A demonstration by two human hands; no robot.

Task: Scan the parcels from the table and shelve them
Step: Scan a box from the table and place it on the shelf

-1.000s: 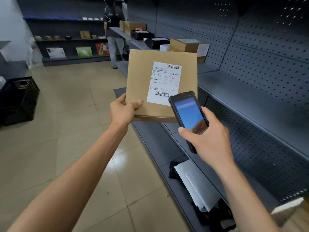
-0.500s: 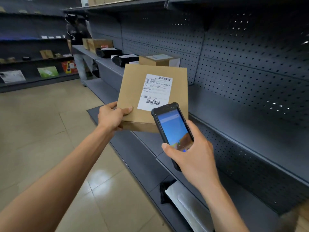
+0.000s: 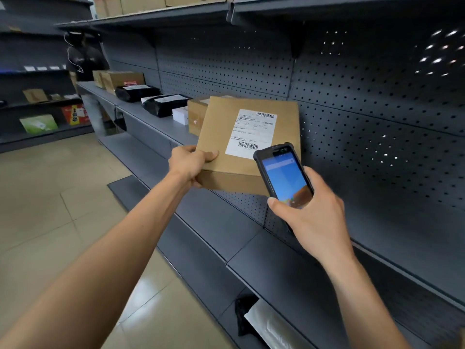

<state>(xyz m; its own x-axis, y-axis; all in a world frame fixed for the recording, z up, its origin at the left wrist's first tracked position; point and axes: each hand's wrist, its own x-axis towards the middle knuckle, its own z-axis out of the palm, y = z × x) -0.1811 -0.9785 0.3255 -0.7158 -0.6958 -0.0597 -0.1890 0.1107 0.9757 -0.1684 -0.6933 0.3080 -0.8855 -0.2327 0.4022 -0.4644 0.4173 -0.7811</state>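
A flat brown cardboard parcel (image 3: pixel 226 144) with a white barcode label (image 3: pixel 249 133) is held up in front of the grey shelving. My left hand (image 3: pixel 188 165) grips its lower left corner, thumb on the top face. My right hand (image 3: pixel 312 212) holds a black handheld scanner (image 3: pixel 284 177) with a lit blue screen, just below and right of the label. The scanner's top edge overlaps the parcel's lower right part.
The middle shelf (image 3: pixel 161 127) carries brown boxes (image 3: pixel 120 80), black bagged parcels (image 3: pixel 163 104) and a small white box (image 3: pixel 181 115) to the left. A white bag (image 3: pixel 266 326) lies on the bottom shelf. A person (image 3: pixel 85 71) stands at the far end of the aisle. Pegboard backs the shelves.
The view has tilted up and moved closer to the shelving. The parcel and scanner keep the same relation, both now nearer the middle shelf and pegboard.
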